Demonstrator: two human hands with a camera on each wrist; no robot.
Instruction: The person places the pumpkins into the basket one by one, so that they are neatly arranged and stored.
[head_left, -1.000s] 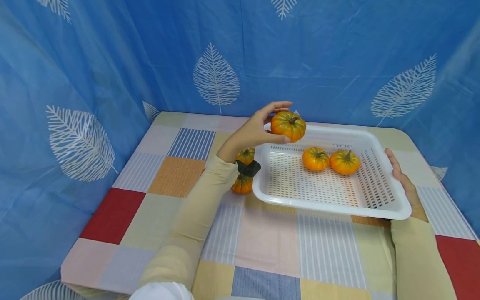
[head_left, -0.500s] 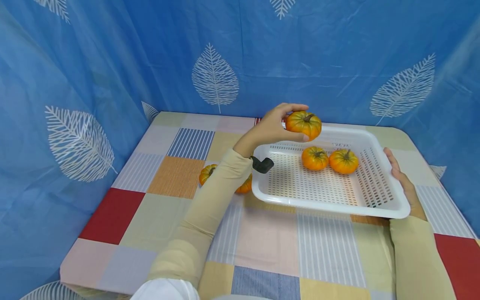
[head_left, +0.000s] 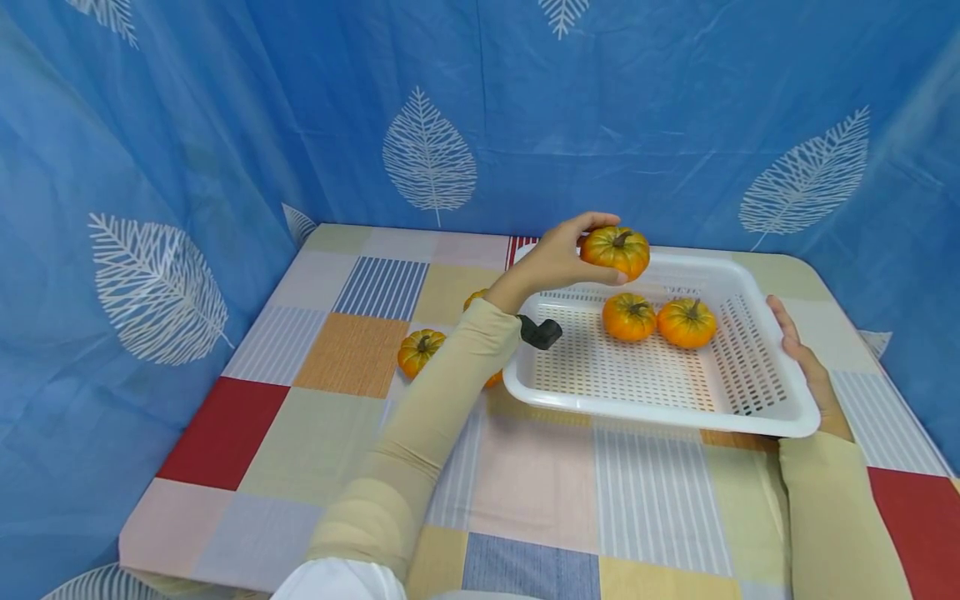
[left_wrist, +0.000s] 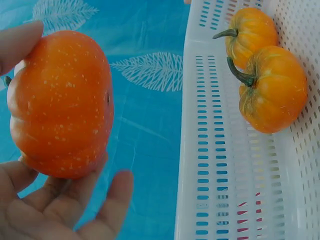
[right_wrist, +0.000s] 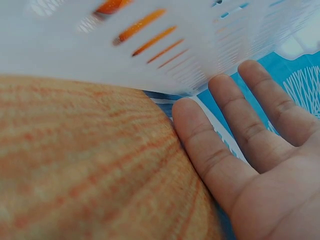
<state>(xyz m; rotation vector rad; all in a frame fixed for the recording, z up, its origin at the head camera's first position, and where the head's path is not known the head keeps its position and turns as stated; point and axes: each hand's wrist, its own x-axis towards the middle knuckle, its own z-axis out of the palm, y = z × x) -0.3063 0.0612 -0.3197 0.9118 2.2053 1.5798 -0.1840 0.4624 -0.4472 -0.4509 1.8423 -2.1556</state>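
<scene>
My left hand [head_left: 555,260] grips a small orange pumpkin [head_left: 617,252] between thumb and fingers, raised over the far left part of a white perforated plastic basket [head_left: 555,400]. The left wrist view shows the smooth, speckled side of this pumpkin [left_wrist: 62,105], with fingers beneath it. Inside the basket two more small pumpkins sit side by side, one near the middle [head_left: 628,317] and the other [head_left: 687,323] closer to the right wall. Against the basket's outer right side rests my right hand [head_left: 813,367]; in the right wrist view its fingers [right_wrist: 210,150] are extended, touching the wall.
Left of the basket, one pumpkin [head_left: 420,352] lies on the patchwork tablecloth [head_left: 315,433]. Two others, one farther back [head_left: 474,297] and one by the basket [head_left: 492,380], are mostly hidden by my left forearm. A blue leaf-print curtain [head_left: 300,125] borders the table behind and at both sides.
My left hand has carried its pumpkin rightward, farther over the basket. The forearm's shift has uncovered a pumpkin on the table at left. My right hand and the basket stay in place.
</scene>
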